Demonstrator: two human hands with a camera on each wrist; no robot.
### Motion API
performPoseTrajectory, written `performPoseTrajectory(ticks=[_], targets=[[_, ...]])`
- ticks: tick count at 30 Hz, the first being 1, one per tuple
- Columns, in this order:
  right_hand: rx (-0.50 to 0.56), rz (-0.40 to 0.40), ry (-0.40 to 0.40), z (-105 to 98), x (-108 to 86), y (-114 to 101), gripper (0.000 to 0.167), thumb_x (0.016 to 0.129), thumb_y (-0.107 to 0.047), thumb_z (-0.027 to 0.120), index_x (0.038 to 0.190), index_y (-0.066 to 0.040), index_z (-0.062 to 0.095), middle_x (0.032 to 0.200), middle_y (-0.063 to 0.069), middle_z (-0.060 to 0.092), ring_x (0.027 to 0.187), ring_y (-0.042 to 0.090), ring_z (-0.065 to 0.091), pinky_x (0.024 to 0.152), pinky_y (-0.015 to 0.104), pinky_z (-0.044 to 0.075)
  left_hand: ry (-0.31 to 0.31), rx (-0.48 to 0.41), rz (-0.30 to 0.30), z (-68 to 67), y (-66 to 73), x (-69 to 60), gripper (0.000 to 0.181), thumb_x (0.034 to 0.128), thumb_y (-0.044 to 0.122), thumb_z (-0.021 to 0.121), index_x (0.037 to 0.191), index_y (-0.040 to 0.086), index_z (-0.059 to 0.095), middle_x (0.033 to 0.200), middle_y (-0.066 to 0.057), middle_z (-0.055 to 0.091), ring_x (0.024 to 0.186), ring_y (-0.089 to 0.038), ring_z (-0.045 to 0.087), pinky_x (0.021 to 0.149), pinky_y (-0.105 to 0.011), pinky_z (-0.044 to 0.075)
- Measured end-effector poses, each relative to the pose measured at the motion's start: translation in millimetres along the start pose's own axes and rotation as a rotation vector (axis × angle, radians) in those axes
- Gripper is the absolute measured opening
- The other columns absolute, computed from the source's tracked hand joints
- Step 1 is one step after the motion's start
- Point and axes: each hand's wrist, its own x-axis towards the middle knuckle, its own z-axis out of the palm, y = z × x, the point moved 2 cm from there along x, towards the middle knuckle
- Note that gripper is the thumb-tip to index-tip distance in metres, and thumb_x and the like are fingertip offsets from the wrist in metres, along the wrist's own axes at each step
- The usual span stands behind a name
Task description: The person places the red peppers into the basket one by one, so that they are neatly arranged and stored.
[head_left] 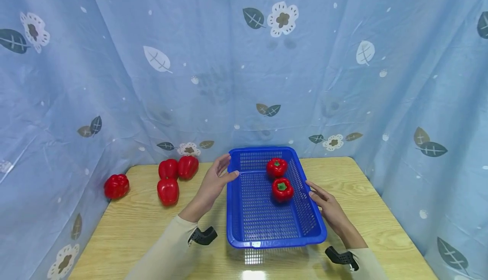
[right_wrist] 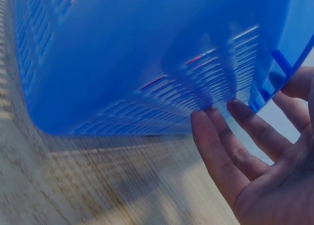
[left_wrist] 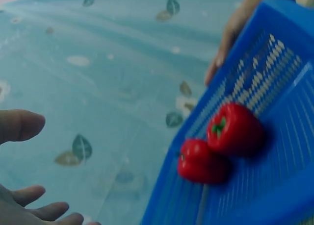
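The bench (head_left: 362, 195), pale and wood-grained, spread beneath a rectangular blue plastic basket (head_left: 263, 225); beyond it hung a light blue cloth curtain (head_left: 217, 59) printed with leaves and flowers, folding round both sides. The right wrist view showed what the head view half hid: the right hand (head_left: 331, 210) had its fingers apart and loosely bent, tips at the slotted outer wall. The left hand (head_left: 214, 182) had thumb and fingers spread, with nothing between them (from the head, its thumb overlapped the rim; its own wrist view showed a gap). Two glossy red bell peppers with green stems (head_left: 282, 189) sat inside, toward the far right. The left hand stood between the basket and three loose red peppers (head_left: 168, 192); another red pepper (head_left: 116, 186) lay farther left, by the curtain.
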Motion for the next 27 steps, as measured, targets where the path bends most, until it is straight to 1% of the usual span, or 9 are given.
performPoseTrajectory(ticks=[6,11,16,17,18,21,23,24,27], targets=[[-0.011,0.001,0.0,-1.3,-0.2,-0.9,0.058,0.101,-0.041,0.05,0.154,-0.022,0.033,0.152,0.021,0.04,0.113,0.015,0.063,0.089,0.039,0.058,0.08,0.052,0.004,-16.3,-12.3,-2.9,0.072,0.0918,0.024,0.068,0.152,0.015,0.029,0.159,-0.01,0.03,0.15,-0.03,0.025,0.121,-0.049,0.025],[-0.002,0.002,-0.007,-0.9,0.3,0.1,0.059,0.101,-0.041,0.05,0.154,-0.022,0.033,0.15,0.022,0.042,0.11,0.014,0.064,0.087,0.04,0.059,0.118,0.075,0.016,-31.3,-19.9,-3.7,0.071,0.0926,0.021,0.066,0.152,0.011,0.029,0.159,-0.013,0.031,0.15,-0.031,0.025,0.121,-0.049,0.025],[-0.006,0.002,-0.008,-0.8,0.1,0.2,0.058,0.101,-0.041,0.051,0.154,-0.022,0.033,0.15,0.022,0.042,0.113,0.018,0.063,0.089,0.041,0.058,0.138,0.088,0.028,-46.3,-17.9,-5.2,0.071,0.094,0.019,0.065,0.152,0.009,0.025,0.161,-0.014,0.027,0.151,-0.031,0.023,0.122,-0.049,0.023],[-0.01,0.004,-0.006,-0.8,0.0,-0.2,0.058,0.101,-0.041,0.05,0.154,-0.023,0.033,0.151,0.021,0.041,0.115,0.019,0.063,0.09,0.042,0.058,0.141,0.088,0.024,-48.7,-13.1,-7.7,0.071,0.0944,0.017,0.064,0.152,0.009,0.025,0.161,-0.014,0.026,0.151,-0.03,0.022,0.123,-0.048,0.022],[-0.015,0.005,-0.004,-0.9,0.0,-0.5,0.058,0.101,-0.042,0.05,0.154,-0.023,0.033,0.152,0.021,0.04,0.117,0.02,0.062,0.09,0.042,0.058,0.149,0.086,0.021,-52.2,-11.3,-8.4,0.071,0.0946,0.016,0.064,0.153,0.008,0.024,0.161,-0.014,0.025,0.152,-0.03,0.021,0.123,-0.048,0.021],[-0.024,0.012,0.004,-1.2,0.4,-0.5,0.058,0.101,-0.043,0.05,0.154,-0.025,0.033,0.152,0.019,0.041,0.118,0.02,0.061,0.091,0.043,0.057,0.184,0.097,0.027,-64.9,-10.7,-9.8,0.069,0.0944,0.015,0.064,0.151,0.01,0.026,0.161,-0.014,0.026,0.151,-0.03,0.021,0.123,-0.047,0.022],[-0.023,0.013,0.004,-1.6,1.0,0.1,0.059,0.101,-0.043,0.05,0.154,-0.025,0.033,0.15,0.02,0.043,0.115,0.018,0.062,0.091,0.042,0.058,0.211,0.11,0.032,-74.9,-12.0,-11.8,0.069,0.094,0.016,0.065,0.151,0.01,0.027,0.16,-0.014,0.027,0.151,-0.029,0.022,0.123,-0.046,0.023],[-0.024,0.014,0.005,-1.9,1.1,0.6,0.059,0.1,-0.044,0.05,0.154,-0.025,0.033,0.149,0.02,0.044,0.114,0.017,0.063,0.09,0.042,0.058,0.23,0.121,0.035,-81.0,-17.2,-10.7,0.07,0.0935,0.017,0.066,0.151,0.01,0.027,0.159,-0.013,0.027,0.15,-0.029,0.023,0.123,-0.046,0.024],[-0.023,0.017,0.003,-2.5,1.3,1.5,0.059,0.1,-0.044,0.05,0.154,-0.025,0.033,0.15,0.019,0.043,0.111,0.014,0.064,0.089,0.042,0.058,0.275,0.147,0.021,-96.7,-23.4,-14.0,0.072,0.0935,0.02,0.066,0.152,0.01,0.025,0.159,-0.014,0.027,0.15,-0.029,0.024,0.122,-0.045,0.026]])
